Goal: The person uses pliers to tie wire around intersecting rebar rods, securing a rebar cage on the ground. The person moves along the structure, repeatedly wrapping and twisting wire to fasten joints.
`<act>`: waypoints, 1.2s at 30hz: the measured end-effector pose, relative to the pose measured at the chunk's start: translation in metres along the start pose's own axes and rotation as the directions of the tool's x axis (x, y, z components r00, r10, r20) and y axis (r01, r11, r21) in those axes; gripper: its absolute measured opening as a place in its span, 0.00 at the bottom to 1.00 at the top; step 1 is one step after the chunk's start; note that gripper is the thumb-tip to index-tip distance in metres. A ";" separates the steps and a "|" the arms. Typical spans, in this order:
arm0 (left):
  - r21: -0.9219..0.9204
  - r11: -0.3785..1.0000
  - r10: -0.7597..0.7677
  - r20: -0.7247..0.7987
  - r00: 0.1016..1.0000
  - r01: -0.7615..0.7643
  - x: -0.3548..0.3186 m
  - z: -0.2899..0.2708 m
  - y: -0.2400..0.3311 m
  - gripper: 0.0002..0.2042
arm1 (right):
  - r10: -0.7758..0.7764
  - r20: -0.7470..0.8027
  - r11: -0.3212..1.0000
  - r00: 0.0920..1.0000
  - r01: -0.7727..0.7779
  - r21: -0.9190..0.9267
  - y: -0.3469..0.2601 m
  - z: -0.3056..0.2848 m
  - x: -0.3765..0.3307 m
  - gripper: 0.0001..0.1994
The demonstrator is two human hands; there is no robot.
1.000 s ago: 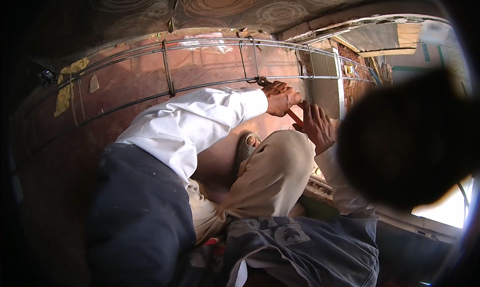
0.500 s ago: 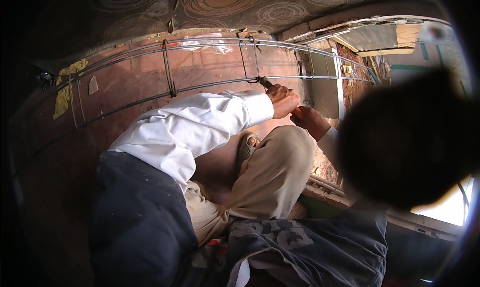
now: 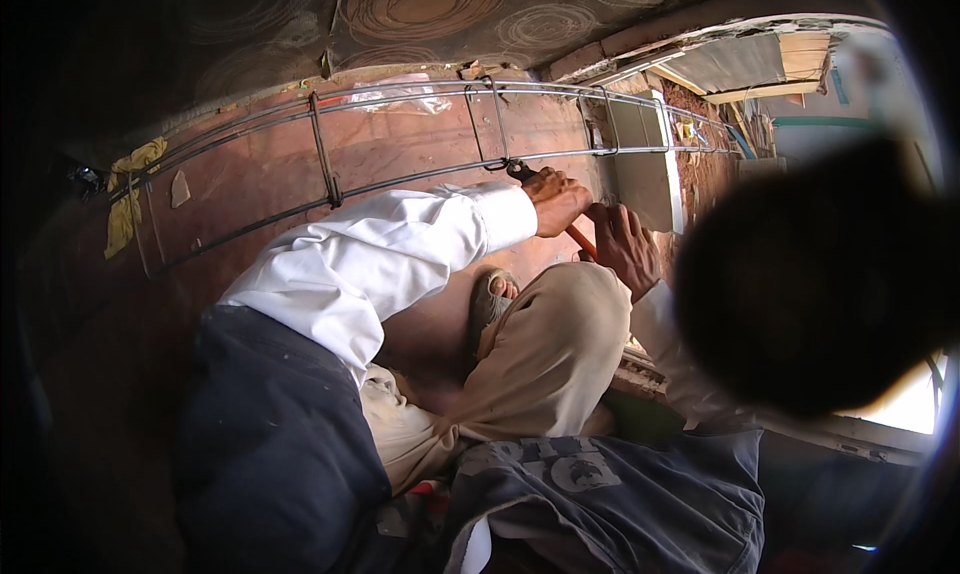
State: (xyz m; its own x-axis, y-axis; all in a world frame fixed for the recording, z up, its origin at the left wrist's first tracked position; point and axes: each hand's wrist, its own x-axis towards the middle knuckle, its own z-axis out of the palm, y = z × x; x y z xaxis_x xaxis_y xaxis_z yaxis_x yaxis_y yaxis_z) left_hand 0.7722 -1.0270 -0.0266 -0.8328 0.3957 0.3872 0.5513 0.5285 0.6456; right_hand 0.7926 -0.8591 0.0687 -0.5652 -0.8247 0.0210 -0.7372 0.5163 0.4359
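My left hand [image 3: 558, 202] is closed around a pair of pincers with a dark head [image 3: 518, 171] and an orange handle [image 3: 581, 242]. The head meets a tie on the near lower bar of a long steel rebar cage [image 3: 410, 178], where a square stirrup [image 3: 483, 124] crosses it. Just right of the left fist, my right hand [image 3: 628, 246] has its fingers bent at the handle end of the pincers; its palm side is hidden. Both arms wear white sleeves, the left one [image 3: 400, 239] stretching across my body.
The cage runs over a reddish floor [image 3: 270, 159]. A yellow cloth [image 3: 122, 199] and a stone chip [image 3: 180, 189] lie at left; clear plastic [image 3: 405, 94] lies behind the cage. My bent knee [image 3: 575, 309] is close below the hands. A dark blurred shape [image 3: 810, 284] blocks the right side.
My right hand has shifted up and its fingers have risen beside the left fist, baring more of the orange handle. The pincers' head stays at the same tie while the view shifts slightly.
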 end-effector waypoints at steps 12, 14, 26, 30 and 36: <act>0.809 0.588 -0.155 0.103 0.982 0.008 -0.016 -0.041 0.054 0.16 | 0.092 0.259 0.857 0.961 -0.209 0.470 0.009 0.017 0.002 0.11; 0.859 0.510 -0.207 0.073 0.976 0.043 -0.023 -0.052 0.069 0.16 | 0.152 0.213 0.821 0.965 -0.243 0.517 0.007 0.021 0.001 0.10; 0.858 0.507 -0.069 0.138 0.988 -0.085 -0.030 -0.041 0.069 0.16 | 0.279 0.094 0.950 0.956 -0.289 0.117 -0.005 0.046 -0.021 0.18; 0.854 0.512 -0.068 0.149 0.987 -0.093 -0.028 -0.047 0.069 0.15 | 0.301 0.075 0.948 0.951 -0.307 0.087 -0.006 0.046 -0.020 0.18; 0.852 0.524 -0.031 0.040 0.999 -0.018 -0.031 -0.050 0.065 0.13 | 0.320 0.102 0.927 0.942 -0.333 0.170 -0.014 0.041 -0.017 0.20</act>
State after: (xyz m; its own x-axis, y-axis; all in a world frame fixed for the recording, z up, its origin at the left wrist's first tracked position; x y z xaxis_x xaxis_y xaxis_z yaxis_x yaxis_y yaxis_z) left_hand 0.8314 -1.0420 0.0363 -0.8470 0.4088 0.3399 0.3469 0.9094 -0.2293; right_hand 0.7981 -0.8428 0.0254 -0.8058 -0.5883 0.0672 -0.5584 0.7928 0.2444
